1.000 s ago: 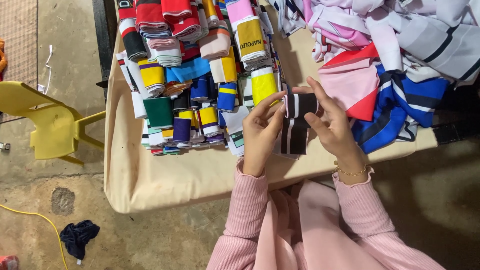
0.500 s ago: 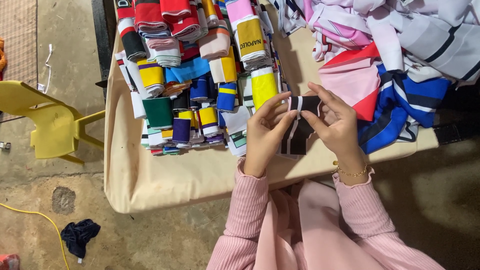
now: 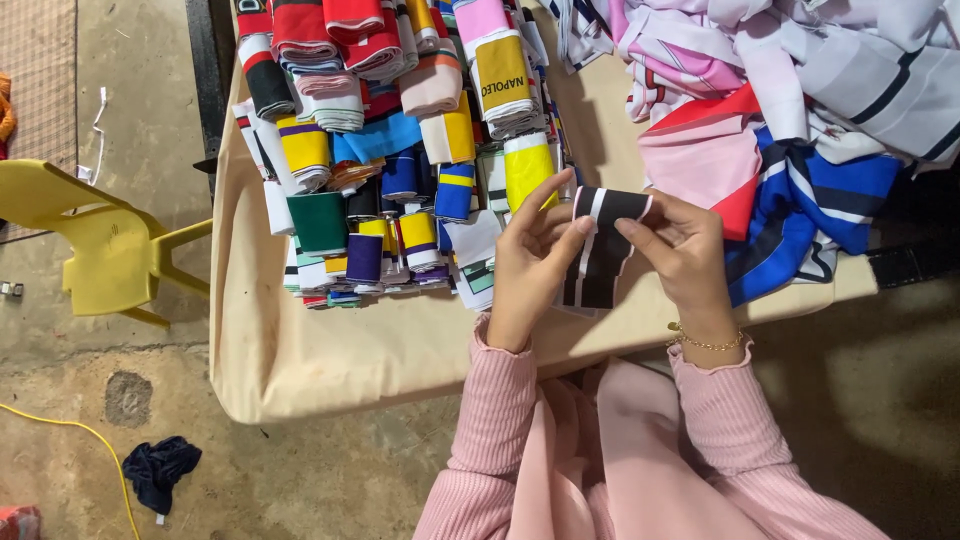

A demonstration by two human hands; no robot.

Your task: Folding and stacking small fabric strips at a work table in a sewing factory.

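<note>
We are seeing no packages, signs or screens. The one label-like thing is a mustard-yellow printed band (image 3: 503, 68) wrapping around a rolled white fabric piece, lying at the top of the pile of rolled cloth on the worktop (image 3: 330, 350).

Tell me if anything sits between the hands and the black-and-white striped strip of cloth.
Nothing visible does. The left hand and the right hand both grip the striped strip directly, fingers on its upper part, above the table. The rolled bands lie to its left, the loose cloth pile to its right.
</note>
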